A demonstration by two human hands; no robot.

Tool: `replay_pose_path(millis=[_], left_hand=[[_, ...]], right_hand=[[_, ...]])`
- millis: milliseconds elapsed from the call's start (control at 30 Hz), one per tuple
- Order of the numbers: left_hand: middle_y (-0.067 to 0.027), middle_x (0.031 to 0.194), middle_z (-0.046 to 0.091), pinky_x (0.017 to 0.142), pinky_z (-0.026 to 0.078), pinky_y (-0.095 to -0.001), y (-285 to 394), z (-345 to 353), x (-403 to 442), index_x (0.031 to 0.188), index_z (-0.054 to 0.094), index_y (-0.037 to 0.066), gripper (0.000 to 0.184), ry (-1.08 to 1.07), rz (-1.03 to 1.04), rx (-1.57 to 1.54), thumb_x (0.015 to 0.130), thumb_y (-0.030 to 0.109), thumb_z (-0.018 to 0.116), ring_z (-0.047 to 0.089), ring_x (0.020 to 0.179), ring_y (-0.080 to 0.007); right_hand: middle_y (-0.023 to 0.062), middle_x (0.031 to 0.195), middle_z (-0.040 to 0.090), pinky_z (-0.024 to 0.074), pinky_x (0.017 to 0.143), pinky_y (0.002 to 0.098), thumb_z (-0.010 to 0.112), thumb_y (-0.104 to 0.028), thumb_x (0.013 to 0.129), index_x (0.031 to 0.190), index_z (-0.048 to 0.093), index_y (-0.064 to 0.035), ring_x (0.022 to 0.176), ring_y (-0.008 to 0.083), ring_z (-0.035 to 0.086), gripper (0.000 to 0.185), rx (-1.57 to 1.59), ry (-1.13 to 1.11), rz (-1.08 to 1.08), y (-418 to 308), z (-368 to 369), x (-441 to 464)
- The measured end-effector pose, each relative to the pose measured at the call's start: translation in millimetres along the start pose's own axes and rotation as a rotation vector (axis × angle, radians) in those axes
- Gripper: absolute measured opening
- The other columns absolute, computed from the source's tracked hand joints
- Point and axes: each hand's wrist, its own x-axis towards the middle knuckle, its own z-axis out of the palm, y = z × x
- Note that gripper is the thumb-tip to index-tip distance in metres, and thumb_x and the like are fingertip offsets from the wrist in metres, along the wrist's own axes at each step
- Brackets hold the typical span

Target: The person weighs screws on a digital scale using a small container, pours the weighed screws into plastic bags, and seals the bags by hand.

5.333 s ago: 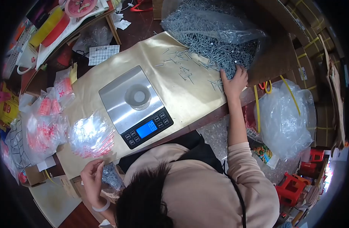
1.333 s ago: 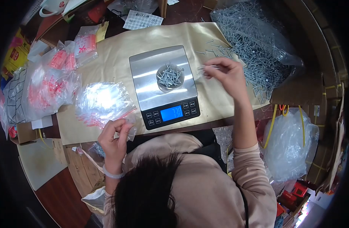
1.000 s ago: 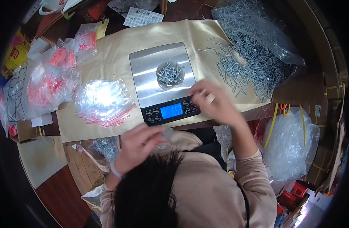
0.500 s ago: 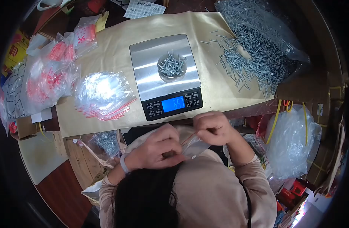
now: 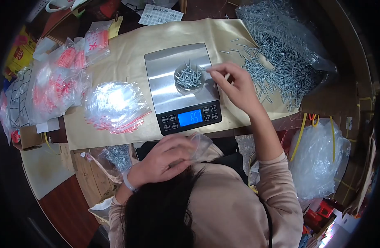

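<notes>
Appearing partway done, the work seems, from left to right, to have a small bag (image 5: 202, 144) with no screws visible inside, a cup (image 5: 185, 90) already filled, and plenty of screws left over. At far left, plastic bags with red print (image 5: 59, 84) are bunched together; beside them, a fanned stack of clear bags (image 5: 115, 105) looks unfilled. Just below the table edge, an open plastic bag (image 5: 117, 158) holds screws. Next, the left hand (image 5: 167, 159), slightly blurred, is curled, pinching the small bag. At centre, the digital scale (image 5: 165, 82) bears the cup, heaped with screws. The right hand (image 5: 237, 84) has thumb and forefinger at the cup's right rim; whether they grip it, I cannot tell. At right, a large clear bag (image 5: 322, 64) lies open over a heap of loose screws (image 5: 281, 70)
</notes>
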Motion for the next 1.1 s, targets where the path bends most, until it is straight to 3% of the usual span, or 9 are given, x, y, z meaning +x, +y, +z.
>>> replay_pose_path(millis=[200,300,400,500,600,933,967,1067,1100], left_hand=[[-0.0102,0.071,0.059,0.055,0.046,-0.0337,0.1,-4.6,-6.1,0.085,0.059,0.002,0.011,0.135,-0.005,0.049,0.077,0.003,0.068,0.058,0.06,-0.0248],[-0.0113,0.071,0.059,0.052,0.044,-0.032,-1.0,-7.6,-12.2,0.085,0.059,0.001,0.012,0.154,-0.07,0.035,0.076,0.0,0.068,0.057,0.059,-0.0244],[-0.0113,0.07,0.058,0.051,0.043,-0.0308,-2.3,-5.9,-10.1,0.085,0.06,0.001,0.012,0.221,-0.021,0.024,0.076,-0.001,0.068,0.056,0.057,-0.0236],[-0.0107,0.07,0.058,0.051,0.043,-0.0302,-4.1,-6.9,-11.0,0.085,0.06,0.0,0.013,0.249,-0.02,0.022,0.075,-0.002,0.068,0.056,0.057,-0.0227],[-0.0102,0.069,0.058,0.051,0.043,-0.0293,-4.6,-7.5,-11.3,0.085,0.06,0.001,0.013,0.256,-0.034,0.015,0.075,-0.002,0.067,0.056,0.057,-0.0215],[-0.0078,0.068,0.057,0.053,0.041,-0.0278,-2.5,-23.5,-18.5,0.083,0.059,0.001,0.011,0.424,-0.065,0.166,0.076,-0.004,0.065,0.052,0.056,-0.0179],[-0.0077,0.069,0.057,0.053,0.041,-0.0279,-3.6,-26.8,-19.8,0.083,0.058,0.001,0.011,0.462,-0.062,0.206,0.076,-0.004,0.065,0.052,0.057,-0.0178],[-0.0093,0.075,0.058,0.061,0.043,-0.0283,-7.1,-33.0,-28.4,0.084,0.057,0.0,0.011,0.573,-0.143,0.239,0.077,-0.005,0.064,0.053,0.066,-0.0186],[-0.01,0.077,0.058,0.062,0.043,-0.0282,-8.7,-34.8,-26.7,0.084,0.057,0.0,0.012,0.601,-0.157,0.256,0.077,-0.005,0.064,0.053,0.068,-0.0188]], right_hand=[[0.0088,0.079,0.061,0.0469,0.063,0.0302,0.065,-0.018,0.083,0.093,0.069,-0.003,0.066,0.018,0.056,0.019,-0.098,0.022,-0.045,5.7,23.0,41.2],[0.0039,0.08,0.062,0.0426,0.059,0.0243,0.067,-0.016,0.083,0.095,0.07,-0.0049,0.067,0.0103,0.054,0.017,-0.145,-0.044,-0.055,13.9,30.3,48.3],[0.0072,0.08,0.063,0.0466,0.062,0.028,0.068,-0.017,0.082,0.089,0.069,-0.0028,0.066,0.0137,0.058,0.016,-0.017,0.0,-0.051,7.8,27.7,47.9],[0.0038,0.079,0.064,0.046,0.059,0.0239,0.067,-0.016,0.084,0.088,0.067,-0.0021,0.066,0.0082,0.059,0.014,0.17,0.005,0.104,1.9,16.5,43.1],[0.0015,0.078,0.064,0.0456,0.057,0.0199,0.064,-0.015,0.088,0.091,0.062,-0.0015,0.066,0.0052,0.059,0.014,0.422,0.044,0.035,10.4,14.0,38.3],[0.0003,0.075,0.058,0.0432,0.054,0.0186,0.054,-0.015,0.095,0.097,0.053,-0.0036,0.066,0.0059,0.058,0.012,0.279,0.045,0.107,23.4,-27.0,11.7],[0.0075,0.087,0.062,0.0496,0.062,0.0268,0.06,-0.015,0.091,0.099,0.056,-0.001,0.071,0.0157,0.063,0.017,0.063,0.102,0.158,31.3,-37.7,9.1],[0.0158,0.102,0.061,0.0494,0.077,0.0355,0.065,-0.018,0.086,0.106,0.057,-0.0006,0.089,0.0285,0.062,0.028,-0.716,0.342,-0.166,44.6,-52.1,7.8],[0.0195,0.113,0.057,0.0451,0.087,0.0377,0.069,-0.022,0.081,0.114,0.056,-0.0017,0.105,0.0367,0.055,0.041,-0.598,0.281,-0.146,42.5,-50.9,7.4]])
